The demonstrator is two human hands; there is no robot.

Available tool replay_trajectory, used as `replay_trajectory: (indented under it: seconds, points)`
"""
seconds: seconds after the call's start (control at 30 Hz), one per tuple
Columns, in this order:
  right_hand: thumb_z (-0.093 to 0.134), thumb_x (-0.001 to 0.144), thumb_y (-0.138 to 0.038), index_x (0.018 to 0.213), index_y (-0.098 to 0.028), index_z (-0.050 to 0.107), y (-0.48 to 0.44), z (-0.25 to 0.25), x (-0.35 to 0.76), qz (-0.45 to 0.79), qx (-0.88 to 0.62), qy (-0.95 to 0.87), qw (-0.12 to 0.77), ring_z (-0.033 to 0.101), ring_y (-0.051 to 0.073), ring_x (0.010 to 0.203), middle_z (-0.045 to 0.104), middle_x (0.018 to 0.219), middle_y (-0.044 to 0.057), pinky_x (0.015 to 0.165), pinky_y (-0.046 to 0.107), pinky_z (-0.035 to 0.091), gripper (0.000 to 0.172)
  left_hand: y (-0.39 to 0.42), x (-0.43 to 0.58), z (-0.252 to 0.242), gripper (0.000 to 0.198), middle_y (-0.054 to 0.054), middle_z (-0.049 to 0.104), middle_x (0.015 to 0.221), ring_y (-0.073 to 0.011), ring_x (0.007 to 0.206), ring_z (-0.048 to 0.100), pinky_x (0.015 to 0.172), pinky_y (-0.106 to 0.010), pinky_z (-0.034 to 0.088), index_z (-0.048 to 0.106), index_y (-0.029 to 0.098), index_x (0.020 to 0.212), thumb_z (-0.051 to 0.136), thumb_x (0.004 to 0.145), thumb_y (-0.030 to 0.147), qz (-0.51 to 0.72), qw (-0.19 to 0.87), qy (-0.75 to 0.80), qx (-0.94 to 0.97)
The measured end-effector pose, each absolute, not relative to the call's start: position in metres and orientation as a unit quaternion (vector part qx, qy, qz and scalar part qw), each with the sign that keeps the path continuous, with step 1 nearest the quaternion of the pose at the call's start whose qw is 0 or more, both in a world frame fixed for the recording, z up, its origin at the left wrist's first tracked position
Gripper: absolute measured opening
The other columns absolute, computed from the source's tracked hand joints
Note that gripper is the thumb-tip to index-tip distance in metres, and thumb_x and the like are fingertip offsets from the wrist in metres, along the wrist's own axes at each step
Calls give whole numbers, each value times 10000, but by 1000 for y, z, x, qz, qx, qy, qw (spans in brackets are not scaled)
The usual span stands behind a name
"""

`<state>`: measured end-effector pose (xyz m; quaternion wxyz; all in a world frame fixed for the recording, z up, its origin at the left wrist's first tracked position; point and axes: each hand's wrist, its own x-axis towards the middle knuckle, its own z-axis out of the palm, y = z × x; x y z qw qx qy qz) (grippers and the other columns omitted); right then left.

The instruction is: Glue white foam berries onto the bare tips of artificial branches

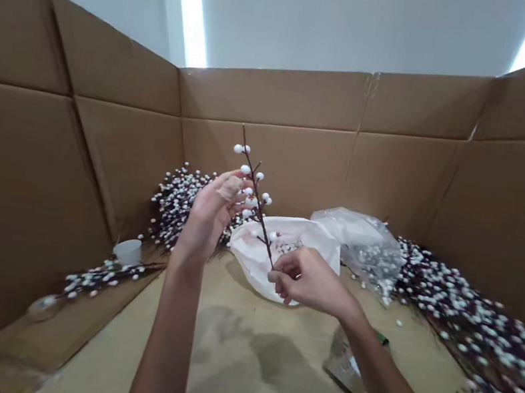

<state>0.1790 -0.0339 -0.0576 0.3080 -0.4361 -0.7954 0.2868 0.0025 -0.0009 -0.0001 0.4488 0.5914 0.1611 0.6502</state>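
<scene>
A thin dark artificial berry branch with white berries along it is held up at a slant over the table. My right hand pinches the bare lower end of its stem between thumb and fingers. My left hand is raised at the upper half, its fingers curled around the berries there. A beige wrap or patch shows on one of the left fingers. Behind the branch lies an open white plastic bag with loose white berries inside.
Berry branches are heaped at the back left and along the right. A clear plastic bag lies at the back. On the left are a white cup and a tape roll. Cardboard walls enclose the table.
</scene>
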Motion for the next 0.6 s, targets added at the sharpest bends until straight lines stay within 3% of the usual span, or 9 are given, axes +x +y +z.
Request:
replay_trajectory:
  seconds: [0.2,0.33,0.6]
  points:
    - [491,711,-131,487,-159,449,-37,-64,167,196,-485,-797,303,394,62,449,458,458,-27,436,207,215,229,-3,7,0,133,-11,657,748,-72,640,554,546,-167,417,714,173,751,760,684,279,698,367,228,570]
    - [505,717,-131,492,-161,404,-38,-66,165,162,-500,-795,304,314,53,447,332,460,-46,439,223,178,248,-2,8,0,108,12,594,641,-50,544,483,462,-165,356,693,159,668,753,671,248,719,371,242,536]
    - [516,739,-121,496,-155,449,-36,-72,161,140,-501,-795,310,370,58,453,395,458,-39,459,220,222,255,0,12,2,52,-10,662,717,-47,551,510,475,-171,375,712,164,698,727,678,210,723,411,225,508]
